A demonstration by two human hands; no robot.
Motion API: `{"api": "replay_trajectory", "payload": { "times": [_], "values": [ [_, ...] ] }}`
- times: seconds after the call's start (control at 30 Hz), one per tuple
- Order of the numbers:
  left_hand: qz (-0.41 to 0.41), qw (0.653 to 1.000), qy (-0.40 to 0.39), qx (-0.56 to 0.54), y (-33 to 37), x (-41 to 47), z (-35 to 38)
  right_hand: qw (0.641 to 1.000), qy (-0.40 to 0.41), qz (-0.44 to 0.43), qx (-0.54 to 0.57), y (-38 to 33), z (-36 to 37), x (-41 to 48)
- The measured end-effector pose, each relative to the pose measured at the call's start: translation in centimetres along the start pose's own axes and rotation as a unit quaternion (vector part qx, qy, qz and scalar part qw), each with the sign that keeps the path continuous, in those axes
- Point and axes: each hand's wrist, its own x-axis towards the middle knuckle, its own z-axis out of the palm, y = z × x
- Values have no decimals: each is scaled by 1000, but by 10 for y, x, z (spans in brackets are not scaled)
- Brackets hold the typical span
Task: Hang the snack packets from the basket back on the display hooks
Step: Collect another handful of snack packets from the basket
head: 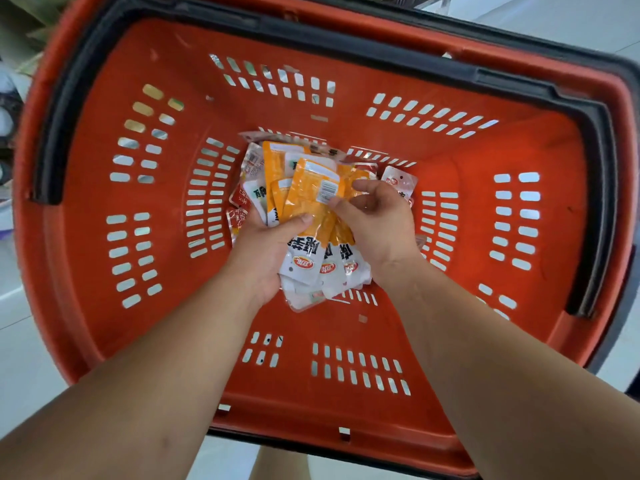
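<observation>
An orange plastic basket (346,407) with slotted walls fills the view below me. Both my hands are down inside it. My left hand (263,251) grips a fanned stack of orange-and-white snack packets (311,195), thumb pressed across the front one. My right hand (377,220) pinches the right edge of the same stack, fingers curled behind it. More loose packets lie on the basket floor, one white-and-red packet (398,181) just past my right hand and others (239,202) to the left of the stack. No display hooks are in view.
The basket's black handles (588,188) lie folded along its rim. A pale tiled floor (20,358) shows around the basket. Blurred shelf goods (17,46) sit at the upper left.
</observation>
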Motion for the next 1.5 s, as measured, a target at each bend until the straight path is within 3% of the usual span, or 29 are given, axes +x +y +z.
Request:
{"api": "replay_trajectory", "payload": {
  "times": [0.17,0.37,0.5,0.63,0.93,1.23,1.33,1.5],
  "values": [
    [30,999,8,16,14,-20,3,993,-73,-40,-84,-6,-6,-25],
    [80,996,15,26,38,-87,23,991,-110,-64,-35,-54,-19,-73],
    [103,994,-19,35,73,-154,34,994,-89,-54,-19,-108,-47,-121],
    [115,993,-4,10,116,-232,45,995,-78,-54,15,-172,-79,-181],
    [184,983,-3,-30,229,-431,83,982,-100,-156,42,-321,-158,-326],
    [236,958,37,-157,262,-602,96,952,-161,-259,21,-401,-208,-458],
    [249,946,65,-197,265,-636,86,948,-170,-268,-18,-418,-201,-488],
    [285,918,85,-262,281,-682,41,930,-193,-312,8,-447,-166,-549]
  ]
}}
